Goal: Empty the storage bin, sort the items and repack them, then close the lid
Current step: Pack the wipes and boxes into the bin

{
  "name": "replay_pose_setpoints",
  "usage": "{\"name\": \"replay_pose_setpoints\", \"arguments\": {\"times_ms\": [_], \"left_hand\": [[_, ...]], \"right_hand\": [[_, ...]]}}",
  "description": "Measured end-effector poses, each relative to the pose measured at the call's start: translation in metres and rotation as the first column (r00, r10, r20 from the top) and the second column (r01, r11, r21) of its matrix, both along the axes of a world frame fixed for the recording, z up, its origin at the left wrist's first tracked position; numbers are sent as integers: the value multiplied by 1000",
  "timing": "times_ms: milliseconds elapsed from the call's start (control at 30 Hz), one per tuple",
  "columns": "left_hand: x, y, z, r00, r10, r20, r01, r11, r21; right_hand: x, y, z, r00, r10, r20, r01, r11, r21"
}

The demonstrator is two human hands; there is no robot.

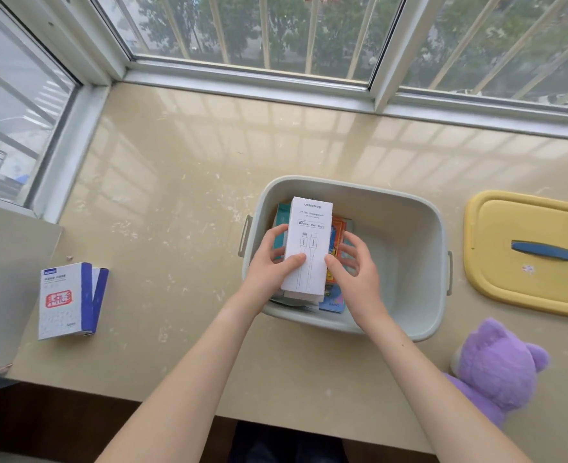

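Note:
A pale grey-green storage bin (409,208) stands open on the beige sill. Over its left half I hold a tall white charging-cable box (309,242). My left hand (272,262) grips the box's left edge, thumb across the front. My right hand (352,265) touches its right edge with the thumb, its fingers spread and relaxed over the bin. Under the box lie a teal packet (281,217) and colourful flat packs (334,295). The yellow lid (526,282) with a blue handle lies to the right of the bin.
Two white-and-blue boxes (68,299) stand at the left of the sill. A purple plush toy (499,365) sits at the front right. Window frames (249,75) bound the far and left sides. A grey panel (8,285) is at the far left.

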State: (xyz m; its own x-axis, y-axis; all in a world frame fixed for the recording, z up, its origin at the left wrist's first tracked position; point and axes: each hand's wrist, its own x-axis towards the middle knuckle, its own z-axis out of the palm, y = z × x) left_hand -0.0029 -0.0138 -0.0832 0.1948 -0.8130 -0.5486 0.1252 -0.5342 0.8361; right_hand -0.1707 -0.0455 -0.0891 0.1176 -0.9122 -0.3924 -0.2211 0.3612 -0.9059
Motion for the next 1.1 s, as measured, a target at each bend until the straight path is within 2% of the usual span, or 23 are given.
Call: {"name": "replay_pose_setpoints", "arguments": {"times_ms": [67,133,200,267,333,400,467,533,633,800,933,1100], "left_hand": [[-3,0,-4,1000,3,24,-3,1000,-4],[-8,0,-4,994,-9,113,11,1000,-15],[-12,1,-6,960,-31,277,36,999,-15],[-14,2,-7,887,-48,459,74,997,-38],[-15,5,-6,737,-81,671,177,981,-76],[-16,7,-6,505,-73,860,368,920,-138],[-18,9,-9,347,-70,935,551,822,-142],[-21,9,-14,274,-118,955,612,787,-78],[-22,9,-14,260,-176,950,601,799,-16],[-19,12,25,295,-166,941,570,821,-34],[-12,24,86,321,-100,942,538,838,-94],[-8,61,166,300,28,954,511,839,-185]], "right_hand": [[-4,2,-1,999,19,-49,-21,999,-45],[-8,4,-2,995,42,-93,-49,997,-67],[-12,5,-6,985,63,-158,-78,993,-91],[-17,6,-9,964,89,-252,-124,984,-127],[-22,6,-8,939,106,-328,-172,968,-181],[-27,8,-7,921,97,-377,-194,954,-229],[-32,9,-8,906,80,-416,-206,941,-268],[-35,9,-9,895,77,-440,-217,936,-278],[-39,10,-7,882,84,-463,-240,927,-289],[-46,12,23,845,81,-529,-302,888,-347],[-56,17,87,814,37,-580,-358,819,-449],[-76,42,171,784,-58,-618,-404,708,-579]]}}
